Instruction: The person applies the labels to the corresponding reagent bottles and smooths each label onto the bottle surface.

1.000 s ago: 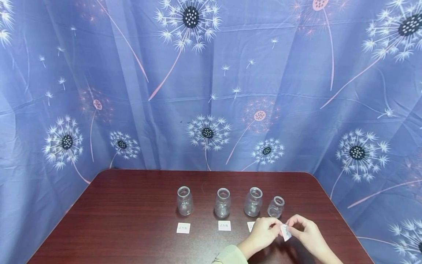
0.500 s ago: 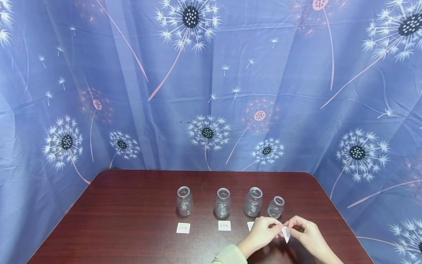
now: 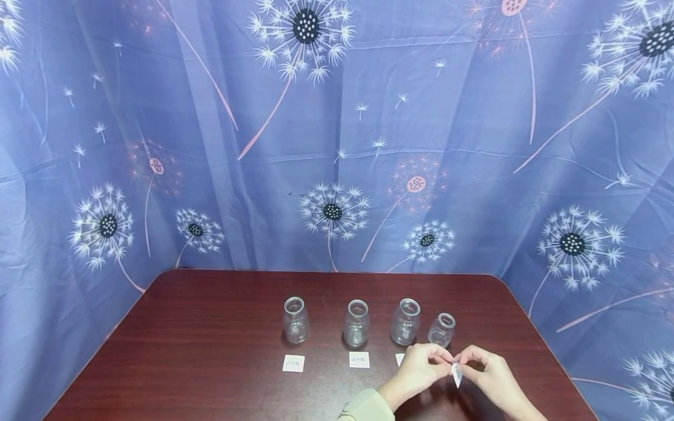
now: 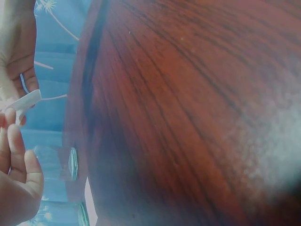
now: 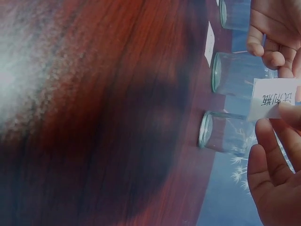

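Just in front of the small jar [image 3: 441, 331], on the person's side, a paper label [image 3: 456, 375] is hanging above the table [image 3: 210, 339] between two hands: the left hand [image 3: 420, 367], forward and left of that jar, and the right hand [image 3: 488, 374], forward and right of it, are both pinching it, thumb and fingertips nearly together. An uneven pull between them could be creasing or tearing the thin paper, a slackened pinch could be letting it drop, and the nearby left knuckles could be nudging the small jar.
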Available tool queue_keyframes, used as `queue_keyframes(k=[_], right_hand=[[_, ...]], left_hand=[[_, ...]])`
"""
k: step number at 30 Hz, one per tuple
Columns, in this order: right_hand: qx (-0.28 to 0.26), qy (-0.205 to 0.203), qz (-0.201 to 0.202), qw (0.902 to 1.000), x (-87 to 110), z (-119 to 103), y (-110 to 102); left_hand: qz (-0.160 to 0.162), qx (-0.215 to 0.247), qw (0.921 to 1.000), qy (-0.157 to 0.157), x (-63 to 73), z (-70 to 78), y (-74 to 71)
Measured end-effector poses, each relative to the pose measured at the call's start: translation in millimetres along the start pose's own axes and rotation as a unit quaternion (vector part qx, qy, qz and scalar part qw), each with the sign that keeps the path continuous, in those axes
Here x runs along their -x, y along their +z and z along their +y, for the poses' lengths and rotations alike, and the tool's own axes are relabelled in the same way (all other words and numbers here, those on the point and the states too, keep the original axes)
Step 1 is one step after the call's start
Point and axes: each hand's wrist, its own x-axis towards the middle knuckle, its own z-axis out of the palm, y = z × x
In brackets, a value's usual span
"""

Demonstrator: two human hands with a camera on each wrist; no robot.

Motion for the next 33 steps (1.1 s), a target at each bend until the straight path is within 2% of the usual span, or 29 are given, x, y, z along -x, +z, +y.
queue_keyframes(k=[5, 12, 15, 18, 21, 27, 33], right_hand=[[0.004, -0.009, 0.009, 0.9999, -0.2, -3.7, -0.3], [-0.006, -0.046, 0.034, 0.9984, -1.0, -3.8, -1.1], [0.005, -0.039, 0.034, 0.9986, -1.8, -4.1, -2.4], [0.016, -0.020, 0.034, 0.9991, -2.8, -4.6, -3.8], [0.015, -0.001, 0.034, 0.9993, -3.3, -4.2, -5.0], [-0.017, 0.018, 0.023, 0.9994, -4.0, -1.2, -8.7], [-0.032, 0.033, 0.029, 0.9985, -5.2, 2.1, -12.8]], left_hand=[[0.014, -0.004, 0.9998, 0.009, -0.3, -0.4, 1.7], [0.045, -0.059, 0.9955, 0.059, -0.5, -4.7, 4.2], [0.065, -0.096, 0.9889, 0.092, -0.9, -8.5, 5.7], [0.092, -0.140, 0.9769, 0.134, -1.0, -10.8, 6.3], [0.108, -0.162, 0.9679, 0.159, -1.0, -11.7, 6.1], [0.103, -0.160, 0.9685, 0.161, -0.8, -12.1, 6.5], [0.123, -0.151, 0.9689, 0.153, -4.0, -15.2, 11.3]])
